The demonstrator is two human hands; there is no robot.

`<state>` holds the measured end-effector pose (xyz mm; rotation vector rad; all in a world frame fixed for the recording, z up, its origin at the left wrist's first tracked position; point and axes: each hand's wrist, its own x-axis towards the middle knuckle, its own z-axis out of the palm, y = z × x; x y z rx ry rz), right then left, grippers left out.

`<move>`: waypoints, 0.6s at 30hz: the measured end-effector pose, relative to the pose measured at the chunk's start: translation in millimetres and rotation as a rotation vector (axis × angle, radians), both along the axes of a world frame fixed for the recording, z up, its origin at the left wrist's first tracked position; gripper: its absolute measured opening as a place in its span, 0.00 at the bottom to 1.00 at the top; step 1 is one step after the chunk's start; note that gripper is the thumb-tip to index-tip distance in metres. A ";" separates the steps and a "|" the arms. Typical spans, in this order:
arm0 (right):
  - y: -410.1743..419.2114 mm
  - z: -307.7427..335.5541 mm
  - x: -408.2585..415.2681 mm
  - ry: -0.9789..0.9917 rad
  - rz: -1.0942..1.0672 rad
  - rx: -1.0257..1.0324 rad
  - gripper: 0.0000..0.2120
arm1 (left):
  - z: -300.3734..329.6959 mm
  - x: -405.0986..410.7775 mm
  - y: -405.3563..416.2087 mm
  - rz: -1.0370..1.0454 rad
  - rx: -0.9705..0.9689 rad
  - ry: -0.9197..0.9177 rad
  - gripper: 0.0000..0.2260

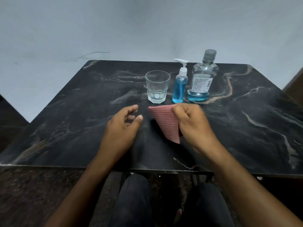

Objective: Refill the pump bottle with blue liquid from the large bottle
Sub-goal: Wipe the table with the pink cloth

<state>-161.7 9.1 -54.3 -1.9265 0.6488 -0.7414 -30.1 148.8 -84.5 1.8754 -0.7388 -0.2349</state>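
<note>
Right hand grips pink cloth; left hand loose, empty. Pump bottle at 12 o'clock: a swipe could topple it.

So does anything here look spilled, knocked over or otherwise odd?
Nothing stands out. The glass, pump bottle and large bottle all stand upright on the table, with no puddle showing. The right hand grips a pink cloth; the left hand holds nothing.

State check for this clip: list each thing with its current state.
Pump bottle: upright, pump on, mostly full of blue.
Large bottle: upright, capped, little blue left.
Glass: upright, empty.
Pink cloth: lifted.
Right hand: grips cloth.
Left hand: open, holding nothing.
</note>
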 end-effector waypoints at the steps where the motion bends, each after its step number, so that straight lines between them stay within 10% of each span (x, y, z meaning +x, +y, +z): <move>1: 1.2 -0.9 12.5 -0.016 0.019 0.125 0.16 | 2.1 5.8 2.2 0.033 -0.019 -0.007 0.16; 6: 4.7 -2.3 72.2 -0.069 0.004 0.383 0.14 | 12.5 38.2 8.5 0.182 -0.056 -0.006 0.18; 18: 10.3 27.3 154.7 0.120 0.028 -0.746 0.12 | 15.9 67.5 19.2 0.247 -0.041 -0.047 0.20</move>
